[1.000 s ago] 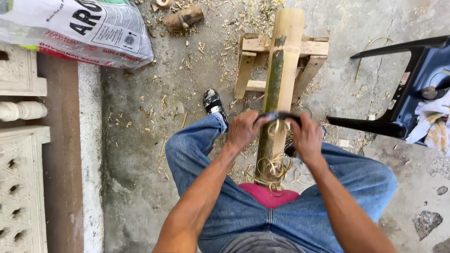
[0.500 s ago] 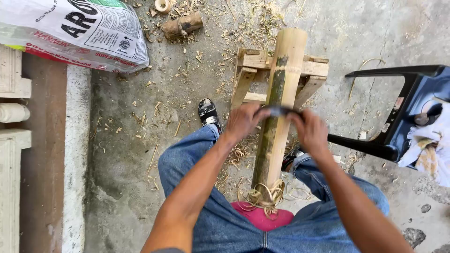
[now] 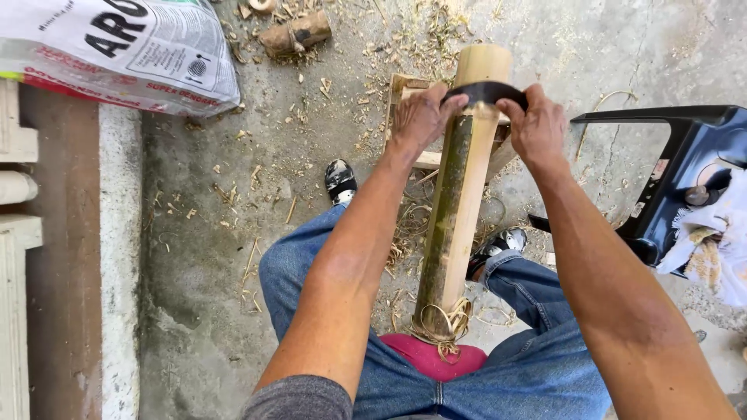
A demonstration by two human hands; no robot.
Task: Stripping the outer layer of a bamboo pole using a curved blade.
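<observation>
Head view, looking down past both forearms. Left hand [image 3: 420, 117] and right hand [image 3: 537, 128] are each closed around one end of a dark curved drawknife blade [image 3: 486, 93]. The blade lies across the far end of a bamboo pole [image 3: 459, 210], touching its top surface.

The bamboo pole runs from between the knees away toward the far side. Its near end rests against a red cushion [image 3: 432, 359] on the lap, with curled shavings [image 3: 443, 320] bunched around that end. Its far end lies on a small wooden stand [image 3: 408, 87]. A green strip of skin shows along the pole's left side; the rest is pale.

The legs are in blue jeans [image 3: 537, 381], with one dark shoe [image 3: 340, 179] left of the pole and another [image 3: 498, 243] right of it.

The concrete floor [image 3: 202, 295] is littered with wood chips. Far left lies a white printed sack [image 3: 117, 50]. A short log piece [image 3: 296, 33] lies just right of the sack. A dark plastic chair [image 3: 685, 171] stands at right, with cloth [image 3: 716, 241] on its seat.
</observation>
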